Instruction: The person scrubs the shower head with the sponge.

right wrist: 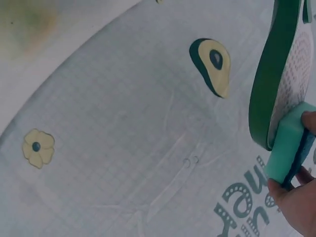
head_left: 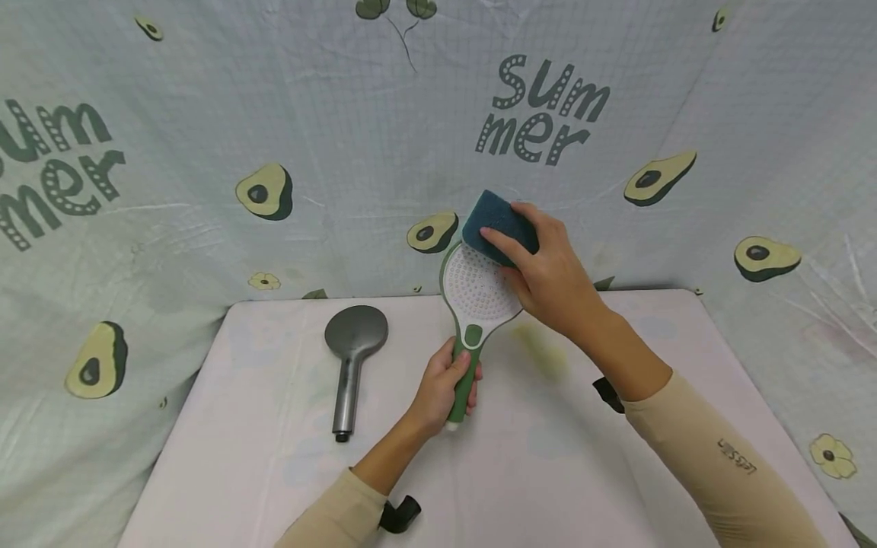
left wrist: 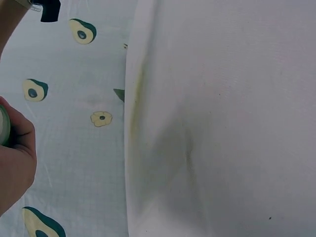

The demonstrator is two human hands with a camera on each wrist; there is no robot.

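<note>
A green shower head [head_left: 482, 288] with a white nozzle face is held up over the table, its face turned toward me. My left hand [head_left: 444, 384] grips its green handle, fingers curled round it. In my right hand [head_left: 553, 272] is a sponge [head_left: 499, 227], dark blue on one side, pinched between thumb and fingers. In the right wrist view the sponge's light green side [right wrist: 286, 148] rests against the end of the nozzle face. The left wrist view shows only part of my left hand [left wrist: 17, 158] at its left edge.
A dark grey shower head [head_left: 355, 335] lies on the table to the left, handle toward me. The pale cloth-covered table [head_left: 226, 457] ends at a hanging sheet [head_left: 356, 152] printed with avocados and lettering. Black straps [head_left: 400, 514] show at my wrists.
</note>
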